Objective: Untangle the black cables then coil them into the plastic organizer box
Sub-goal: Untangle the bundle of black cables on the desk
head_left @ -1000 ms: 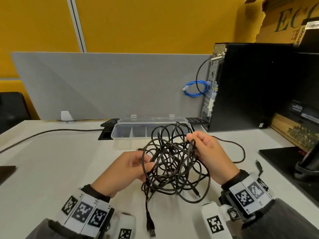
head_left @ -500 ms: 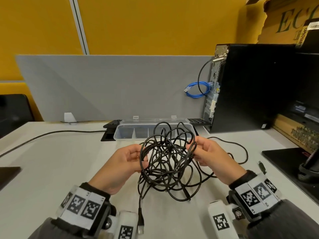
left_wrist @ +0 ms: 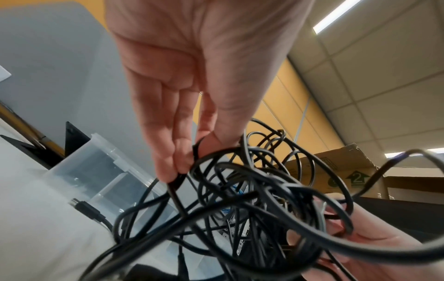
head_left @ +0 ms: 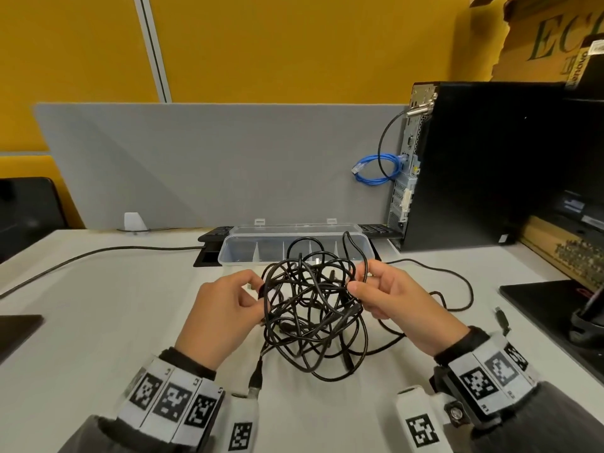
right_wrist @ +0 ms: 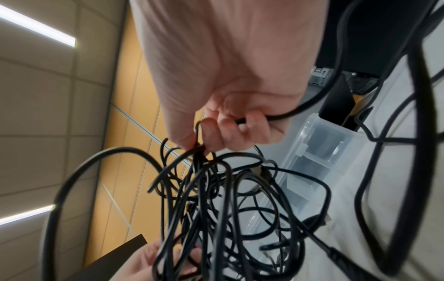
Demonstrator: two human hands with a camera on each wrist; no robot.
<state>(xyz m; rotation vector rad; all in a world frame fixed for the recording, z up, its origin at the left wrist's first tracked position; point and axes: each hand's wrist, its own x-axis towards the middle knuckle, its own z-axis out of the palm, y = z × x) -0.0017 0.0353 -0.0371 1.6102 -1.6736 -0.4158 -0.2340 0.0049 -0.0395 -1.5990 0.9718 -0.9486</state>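
A tangle of black cables (head_left: 310,308) hangs between both hands above the white desk. My left hand (head_left: 248,291) pinches a strand at the tangle's left edge; the left wrist view shows its fingertips (left_wrist: 176,167) closed on a black cable (left_wrist: 175,192). My right hand (head_left: 358,282) grips strands on the right side, thumb and curled fingers (right_wrist: 216,133) closed on the cable bundle (right_wrist: 211,199). One plug end (head_left: 255,380) dangles near my left wrist. The clear plastic organizer box (head_left: 228,253) sits open behind the tangle, its compartments holding no cable.
A black computer tower (head_left: 490,165) stands at the back right with a blue cable (head_left: 376,168) looped beside it. A grey divider panel (head_left: 212,165) closes the desk's back. A loose black cable (head_left: 98,253) runs along the left. A dark pad (head_left: 549,308) lies at right.
Both hands lifted the tangle slightly and shifted their hold; the left hand moved from under the bundle to pinching its upper left edge. The dangling plug rose with it.
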